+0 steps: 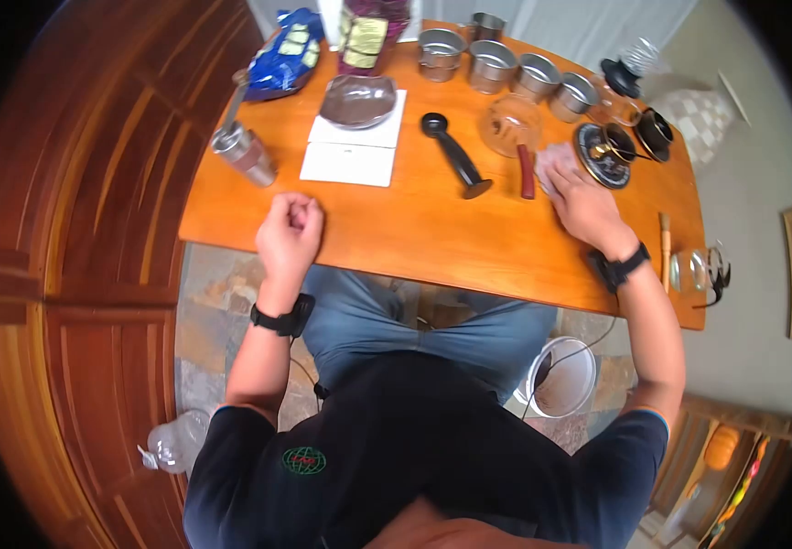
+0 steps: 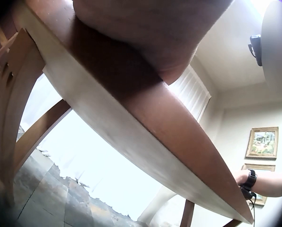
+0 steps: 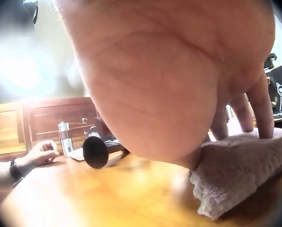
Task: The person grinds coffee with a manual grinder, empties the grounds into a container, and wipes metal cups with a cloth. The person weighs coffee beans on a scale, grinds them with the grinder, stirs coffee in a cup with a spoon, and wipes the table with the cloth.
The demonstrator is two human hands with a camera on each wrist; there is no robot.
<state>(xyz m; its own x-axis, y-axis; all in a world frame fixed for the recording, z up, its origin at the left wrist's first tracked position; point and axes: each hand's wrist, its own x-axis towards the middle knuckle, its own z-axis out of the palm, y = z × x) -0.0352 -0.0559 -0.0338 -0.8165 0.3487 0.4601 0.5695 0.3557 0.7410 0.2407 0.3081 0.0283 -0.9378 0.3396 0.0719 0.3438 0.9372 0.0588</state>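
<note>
My right hand (image 1: 588,206) rests on a pale pink cloth (image 1: 553,167) on the table, its fingers extended. The right wrist view shows several fingertips (image 3: 266,130) touching the top of the thick, fluffy cloth. A dark red-brown handle (image 1: 526,172) lies just left of the cloth, by a round glass dish (image 1: 510,123). On the table's front edge, my left hand (image 1: 290,229) rests with loosely curled fingers and holds nothing. A metal hand coffee grinder (image 1: 247,156) stands beyond it. Between the hands lies a black scoop (image 1: 455,156) with a long handle and flat round end.
Behind are a brown bowl (image 1: 357,102) on a white scale (image 1: 350,163), a blue bag (image 1: 290,55), a purple bag (image 1: 364,41) and several metal cups (image 1: 492,66). Right of the cloth sits a patterned saucer (image 1: 590,146) with a dark cup (image 1: 617,142). A brush (image 1: 665,247) and glass jar (image 1: 689,270) lie near the right edge.
</note>
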